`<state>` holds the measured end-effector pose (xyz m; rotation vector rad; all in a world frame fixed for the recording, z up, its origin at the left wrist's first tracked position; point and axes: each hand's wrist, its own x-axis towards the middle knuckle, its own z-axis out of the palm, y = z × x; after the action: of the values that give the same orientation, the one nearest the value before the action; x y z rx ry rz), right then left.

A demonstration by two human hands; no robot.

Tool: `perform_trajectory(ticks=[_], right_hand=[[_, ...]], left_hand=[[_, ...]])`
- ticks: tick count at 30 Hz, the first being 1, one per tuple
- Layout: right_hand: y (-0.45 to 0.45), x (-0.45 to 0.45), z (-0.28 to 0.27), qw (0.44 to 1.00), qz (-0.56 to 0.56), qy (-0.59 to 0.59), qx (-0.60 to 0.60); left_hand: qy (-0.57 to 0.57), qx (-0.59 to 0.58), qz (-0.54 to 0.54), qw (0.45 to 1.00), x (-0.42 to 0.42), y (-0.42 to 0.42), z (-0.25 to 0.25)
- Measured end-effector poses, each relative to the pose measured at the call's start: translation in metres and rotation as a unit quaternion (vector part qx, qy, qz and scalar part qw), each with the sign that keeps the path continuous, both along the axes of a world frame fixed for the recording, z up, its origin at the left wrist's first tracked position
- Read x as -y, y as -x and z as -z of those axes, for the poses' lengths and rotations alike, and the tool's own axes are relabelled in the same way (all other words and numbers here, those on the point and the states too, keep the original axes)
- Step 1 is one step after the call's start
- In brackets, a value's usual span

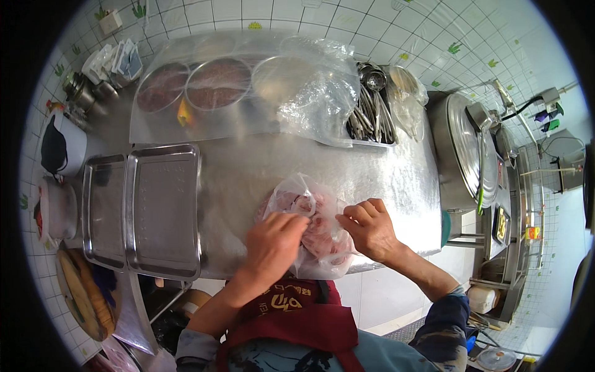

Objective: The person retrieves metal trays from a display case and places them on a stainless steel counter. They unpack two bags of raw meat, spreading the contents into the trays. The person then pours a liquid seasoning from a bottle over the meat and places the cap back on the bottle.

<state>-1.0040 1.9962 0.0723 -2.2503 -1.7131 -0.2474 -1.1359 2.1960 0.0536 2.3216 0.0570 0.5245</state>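
A clear plastic bag of pale pink raw meat [320,237] lies at the front edge of the stainless steel table [232,186], right before me. My left hand [276,242] is at the bag's left side, fingers curled and pinching the plastic near its opening. On the right, my right hand [369,228] grips the bag's plastic between thumb and bent fingers. The bag's mouth is loosely gathered between both hands, and meat shows through the film. My left fingertips are partly hidden behind the back of the hand.
Two shallow steel trays [162,214] lie at left. Plastic sheeting [241,125] covers several round containers at the back. A utensil tray [372,116] holds tongs and ladles. A big lidded pot [458,149] stands right; round cutting boards [83,293] stand at lower left.
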Motion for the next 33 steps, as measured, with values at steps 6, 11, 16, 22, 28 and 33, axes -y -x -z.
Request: perform_trajectory(ticks=[6,11,16,22,28,33], right_hand=[[0.032,0.012,0.006,0.990,0.034,0.016,-0.138],[0.057,0.051,0.006,0.948,0.186,0.069,-0.248],[0.055,0.073,0.031,0.830,0.298,-0.053,-0.469],[0.006,0.110,0.028,0.707,0.416,-0.184,-0.542],[-0.036,0.096,0.002,0.665,0.394,-0.235,-0.589],[-0.075,0.094,0.010,0.655,0.409,-0.271,-0.575]], left_hand=[[0.059,-0.082,0.125,0.987,0.052,-0.040,0.037],[0.103,-0.033,0.107,0.988,0.044,-0.052,0.037],[0.185,-0.072,0.127,0.972,0.038,-0.057,-0.033],[0.321,-0.031,0.037,0.946,-0.017,-0.024,-0.132],[0.390,0.074,-0.022,0.918,-0.039,0.023,-0.177],[0.366,0.155,-0.096,0.913,-0.070,0.043,-0.186]])
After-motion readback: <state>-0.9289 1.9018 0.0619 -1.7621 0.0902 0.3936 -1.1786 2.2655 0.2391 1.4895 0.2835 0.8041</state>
